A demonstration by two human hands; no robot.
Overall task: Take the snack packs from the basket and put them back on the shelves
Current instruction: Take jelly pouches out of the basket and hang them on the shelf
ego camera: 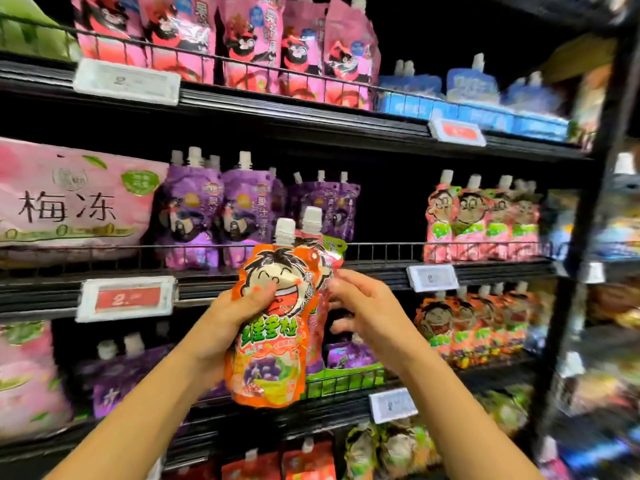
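Observation:
My left hand (239, 317) grips an orange spouted jelly pouch (268, 344) with a laughing cartoon face, held upright in front of the shelves. Behind it stands a second, pink pouch (320, 299) with a white cap, in the same grasp. My right hand (363, 303) touches the pink pouch's right edge with thumb and fingers pinched on it. Matching pink pouches (481, 223) stand on the middle shelf at right, matching orange pouches (474, 327) on the shelf below. No basket is in view.
Black wire-fronted shelves (381, 249) hold purple pouches (221, 209), pink pouches above, blue packs at upper right and a large pink bag (72, 199) at left. Price tags (126, 299) clip to the shelf edges. A black upright post (581, 237) stands at right.

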